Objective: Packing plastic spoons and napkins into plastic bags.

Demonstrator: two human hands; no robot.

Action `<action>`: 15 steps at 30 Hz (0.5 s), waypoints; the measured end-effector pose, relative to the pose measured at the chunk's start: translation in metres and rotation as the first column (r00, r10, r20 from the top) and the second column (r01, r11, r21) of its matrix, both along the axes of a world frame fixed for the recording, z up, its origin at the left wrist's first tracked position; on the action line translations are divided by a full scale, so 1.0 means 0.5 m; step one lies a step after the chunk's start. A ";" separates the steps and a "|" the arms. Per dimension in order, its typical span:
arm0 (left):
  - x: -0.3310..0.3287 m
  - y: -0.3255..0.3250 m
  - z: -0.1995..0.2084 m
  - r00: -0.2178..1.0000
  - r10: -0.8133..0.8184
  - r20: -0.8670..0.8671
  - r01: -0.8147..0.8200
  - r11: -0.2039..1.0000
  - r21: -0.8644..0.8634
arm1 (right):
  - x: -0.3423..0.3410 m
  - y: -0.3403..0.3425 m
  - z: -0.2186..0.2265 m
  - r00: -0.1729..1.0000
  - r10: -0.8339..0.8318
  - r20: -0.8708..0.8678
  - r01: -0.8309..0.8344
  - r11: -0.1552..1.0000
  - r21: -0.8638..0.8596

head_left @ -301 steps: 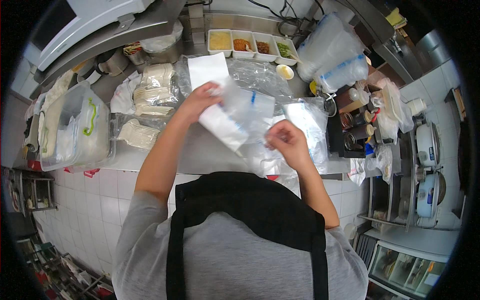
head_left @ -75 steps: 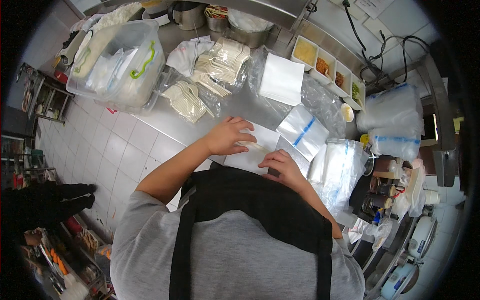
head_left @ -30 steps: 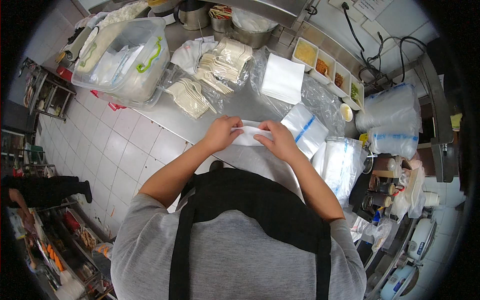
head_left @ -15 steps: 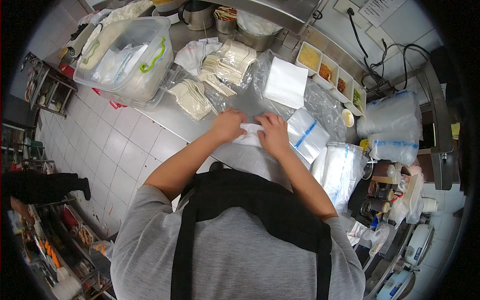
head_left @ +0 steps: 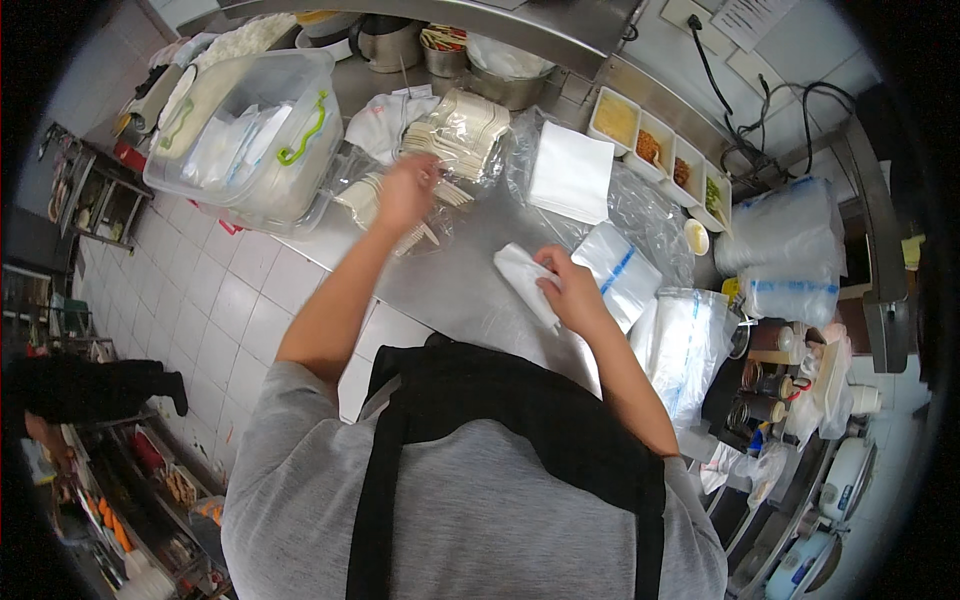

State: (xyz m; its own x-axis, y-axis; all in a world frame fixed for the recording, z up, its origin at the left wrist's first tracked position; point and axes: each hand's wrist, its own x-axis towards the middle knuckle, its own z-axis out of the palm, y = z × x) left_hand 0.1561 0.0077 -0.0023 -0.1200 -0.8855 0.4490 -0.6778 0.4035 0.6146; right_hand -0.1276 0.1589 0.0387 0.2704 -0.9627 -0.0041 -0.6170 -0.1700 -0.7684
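Observation:
My right hand [head_left: 574, 291] is closed on a rolled white napkin [head_left: 527, 283], which lies slantwise over the steel counter [head_left: 450, 285]. My left hand [head_left: 408, 192] is at the wooden cutlery, over the nearer bundle of pale wooden spoons [head_left: 362, 200]. Its fingers are blurred and partly hidden, so whether they grip a piece does not show. Just beyond it lies a larger pile of wooden cutlery [head_left: 462, 130] in clear plastic. A stack of white napkins [head_left: 570, 172] sits at the far right of the roll. Flat clear bags with a blue stripe [head_left: 612, 262] lie beside my right hand.
A clear plastic tub with green handles [head_left: 300, 190] stands at the left edge of the counter. White trays of toppings [head_left: 650, 145] line the back right. More packs of plastic bags [head_left: 685, 340] lie on the right. Another person's dark-clothed leg [head_left: 140, 380] shows at far left.
My left hand has left the white roll and moved up and left to the wooden cutlery. The right hand has shifted slightly right and nearer, tilting the roll.

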 end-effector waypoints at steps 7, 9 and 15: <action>0.151 -0.140 -0.008 0.733 0.114 0.671 -0.249 0.962 0.109 | -0.100 0.134 0.040 0.958 -0.274 0.079 0.284 0.946 -0.159; 0.122 -0.150 0.015 0.701 0.150 0.697 -0.290 0.953 0.087 | -0.136 0.180 0.050 0.935 -0.354 0.020 0.353 0.925 -0.141; -0.106 -0.075 0.079 0.966 0.002 0.259 0.060 0.971 -0.232 | -0.198 0.280 0.065 0.797 -0.601 -0.062 0.586 0.794 -0.163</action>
State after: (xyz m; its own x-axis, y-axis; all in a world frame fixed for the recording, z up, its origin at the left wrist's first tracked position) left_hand 0.1030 -0.0299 0.0375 -0.2822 -0.7521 0.5956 -0.7855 0.5375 0.3066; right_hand -0.2266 0.2987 0.0709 -0.3495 -0.9270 0.1362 -0.7043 0.1641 -0.6907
